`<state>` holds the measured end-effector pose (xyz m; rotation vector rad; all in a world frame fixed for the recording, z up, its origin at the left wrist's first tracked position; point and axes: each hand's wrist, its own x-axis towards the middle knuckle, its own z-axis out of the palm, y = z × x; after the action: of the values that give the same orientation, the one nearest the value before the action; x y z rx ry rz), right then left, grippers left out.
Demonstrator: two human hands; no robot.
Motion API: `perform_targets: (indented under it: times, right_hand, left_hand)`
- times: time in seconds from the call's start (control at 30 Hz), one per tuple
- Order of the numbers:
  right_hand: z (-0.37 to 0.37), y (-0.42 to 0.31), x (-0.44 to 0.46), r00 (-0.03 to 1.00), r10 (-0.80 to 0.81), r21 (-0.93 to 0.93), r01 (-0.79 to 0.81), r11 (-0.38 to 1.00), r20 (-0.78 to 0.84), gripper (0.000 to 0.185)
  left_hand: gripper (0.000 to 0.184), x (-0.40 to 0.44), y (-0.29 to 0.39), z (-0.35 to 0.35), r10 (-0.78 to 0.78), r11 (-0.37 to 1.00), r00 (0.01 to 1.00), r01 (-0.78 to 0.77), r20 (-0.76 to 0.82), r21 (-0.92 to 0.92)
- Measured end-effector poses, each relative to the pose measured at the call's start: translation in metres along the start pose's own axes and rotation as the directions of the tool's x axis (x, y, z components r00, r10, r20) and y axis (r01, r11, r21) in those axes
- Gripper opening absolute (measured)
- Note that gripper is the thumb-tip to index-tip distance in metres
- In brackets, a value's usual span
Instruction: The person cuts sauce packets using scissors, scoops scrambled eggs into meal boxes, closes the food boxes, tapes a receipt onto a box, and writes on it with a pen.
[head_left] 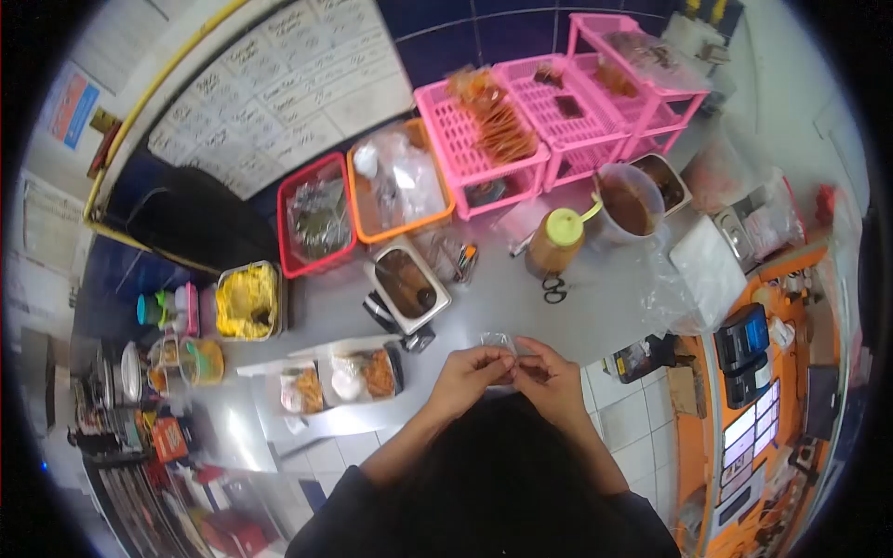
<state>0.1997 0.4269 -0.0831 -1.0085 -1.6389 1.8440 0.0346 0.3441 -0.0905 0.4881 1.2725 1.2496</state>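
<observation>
On the worktop (493, 296), left of the steel tub (430, 316) and nearer, two food portions (378, 374) sit already served, uncovered. Right of the tub and nearer, left hand (474, 377) and right hand (553, 379) together pinch a small clear packet (497, 341); whether it is opened, I cannot tell.

The worktop (493, 302) at centre looks smooth, softly shiny metal. The baskets (507, 183) at upper right are plastic; the packet (498, 340) just below centre is clear, glossy plastic.
</observation>
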Motion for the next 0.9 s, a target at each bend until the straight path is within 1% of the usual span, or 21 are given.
perform_targets:
  times: [0.1,0.2,0.3,0.4,0.43,0.53,0.6,0.63,0.67,0.7,0.73,0.8,0.83,0.9]
  right_hand:
    - [0.006,-0.005,0.002,0.999,0.005,-0.068,-0.002,0.998,0.038,0.048]
    - [0.009,0.003,0.008,0.997,0.017,0.014,-0.018,1.0,0.077,0.047]
    - [0.014,-0.007,0.012,0.994,0.011,-0.057,-0.005,0.998,0.112,0.044]
    - [0.018,-0.003,0.017,0.989,0.034,0.007,-0.035,0.999,0.141,0.043]
    - [0.019,-0.006,0.018,0.988,0.03,-0.005,-0.03,1.0,0.148,0.042]
    - [0.022,-0.01,0.02,0.989,0.016,-0.033,-0.011,0.999,0.149,0.04]
    - [0.022,-0.001,0.022,0.992,-0.002,-0.043,0.007,0.999,0.124,0.037]
    - [0.021,0.005,0.024,0.993,0.011,0.02,-0.013,1.0,0.121,0.034]
    - [0.02,0.011,0.025,0.993,0.022,0.084,-0.033,0.996,0.119,0.031]
    - [0.02,0.012,0.026,0.992,0.034,0.149,-0.052,0.987,0.119,0.029]
    - [0.018,0.011,0.027,0.991,0.035,0.162,-0.056,0.985,0.127,0.025]
    - [0.013,0.004,0.025,0.988,0.047,0.19,-0.075,0.979,0.147,0.019]
    - [0.011,0.003,0.024,0.99,0.047,0.14,-0.066,0.988,0.134,0.017]
    - [0.007,0.002,0.022,0.993,0.047,0.036,-0.051,0.998,0.11,0.013]
  left_hand:
    - [0.019,-0.004,-0.004,-0.006,-0.003,0.999,1.0,0.002,-0.02,-0.042]
    - [0.021,-0.009,0.003,-0.008,-0.011,0.999,0.998,0.009,-0.055,-0.031]
    - [0.022,-0.013,0.005,-0.012,0.002,0.999,0.997,-0.005,-0.073,-0.05]
    - [0.021,-0.014,0.001,-0.018,0.036,0.998,0.996,-0.04,-0.087,-0.044]
    - [0.02,-0.014,0.001,-0.019,0.05,0.998,0.995,-0.053,-0.09,-0.033]
    - [0.02,-0.014,0.002,-0.019,0.105,0.994,0.987,-0.104,-0.12,0.014]
    - [0.022,-0.017,0.006,-0.015,0.159,0.97,0.967,-0.115,-0.198,0.214]
    - [0.023,-0.017,0.011,-0.012,0.194,0.943,0.954,-0.116,-0.229,0.313]
    - [0.023,-0.015,0.016,-0.01,0.413,0.806,0.885,-0.244,-0.217,0.54]
    - [0.024,-0.013,0.022,-0.009,0.608,0.599,0.78,-0.327,-0.15,0.731]
    - [0.025,-0.01,0.026,-0.008,0.76,0.345,0.649,-0.357,-0.035,0.868]
    - [0.031,-0.007,0.03,-0.021,0.723,0.246,0.678,-0.428,0.13,0.87]
    - [0.034,-0.006,0.029,-0.026,0.696,0.201,0.688,-0.463,0.207,0.863]
    - [0.032,-0.002,0.018,-0.029,0.66,0.279,0.725,-0.478,0.195,0.833]
